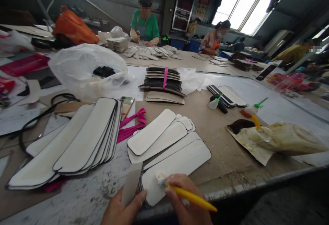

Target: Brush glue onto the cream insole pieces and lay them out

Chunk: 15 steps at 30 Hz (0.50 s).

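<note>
In my right hand (183,196) is a glue brush with a yellow handle (194,199). Its bristle end (160,178), clotted with whitish paste, rests on the top white panel (177,168) of a near pile. A wet sheen runs along that panel. My left hand (124,204) grips a small pale flat strip (131,184) upright between thumb and fingers, beside the pile's left end. Just behind, more rounded white panels with dark edges (154,132) lie fanned out. A larger fanned stack (87,135) of such panels lies to the left.
A bundle tied with a pink band (164,79) stands mid-table. To the right are a glue bag (290,137) and small squeeze bottles (214,102). A phone (126,106), pink cloth (133,123) and plastic bag (87,67) lie left. Co-workers (145,24) sit beyond.
</note>
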{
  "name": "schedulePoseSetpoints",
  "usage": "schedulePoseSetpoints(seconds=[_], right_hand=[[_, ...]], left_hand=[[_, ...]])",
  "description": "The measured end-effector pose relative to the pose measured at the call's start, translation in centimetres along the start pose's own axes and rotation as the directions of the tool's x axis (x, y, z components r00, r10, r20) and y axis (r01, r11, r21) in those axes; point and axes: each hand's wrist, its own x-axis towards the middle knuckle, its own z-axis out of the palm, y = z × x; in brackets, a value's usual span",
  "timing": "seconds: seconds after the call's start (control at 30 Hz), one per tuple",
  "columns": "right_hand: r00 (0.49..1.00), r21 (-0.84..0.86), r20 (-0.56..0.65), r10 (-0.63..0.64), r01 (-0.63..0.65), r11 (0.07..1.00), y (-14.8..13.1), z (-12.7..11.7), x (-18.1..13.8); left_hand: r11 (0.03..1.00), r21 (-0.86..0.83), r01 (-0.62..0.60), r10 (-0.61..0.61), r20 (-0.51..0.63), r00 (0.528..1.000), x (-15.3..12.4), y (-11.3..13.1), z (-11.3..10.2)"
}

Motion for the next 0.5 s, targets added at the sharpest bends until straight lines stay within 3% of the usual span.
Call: schedulePoseSetpoints(seconds=[0.03,0.1,0.2,0.27,0.4,0.5], right_hand=[[0.991,0.087,-0.026,0.135,-0.132,0.987,-0.4,0.3,0.1],[0.918,0.226,-0.034,0.396,-0.378,0.898,-0.9,0.5,0.5],[0.802,0.344,0.019,0.597,-0.566,0.750,-1.1,0.6,1.3],[0.785,0.339,0.017,0.620,-0.588,0.735,-1.2,0.5,1.7],[0.814,0.242,-0.081,0.575,-0.544,0.803,-1.7,0.4,2.0],[0.827,0.264,-0.001,0.563,-0.543,0.797,-2.0,0.7,1.9]], left_hand=[[1.000,-0.007,-0.005,0.005,0.017,1.000,0.0,0.1,0.0],[1.000,-0.022,-0.014,0.015,0.051,0.999,-0.1,0.2,-0.1],[0.998,-0.066,-0.021,0.025,0.065,0.998,-0.2,0.4,-0.2],[0.996,-0.080,-0.026,0.030,0.059,0.998,-0.2,0.4,-0.2],[0.998,-0.064,-0.012,0.017,0.069,0.997,-0.2,0.3,-0.2],[0.998,-0.070,-0.009,0.014,0.077,0.997,-0.1,0.3,-0.2]])
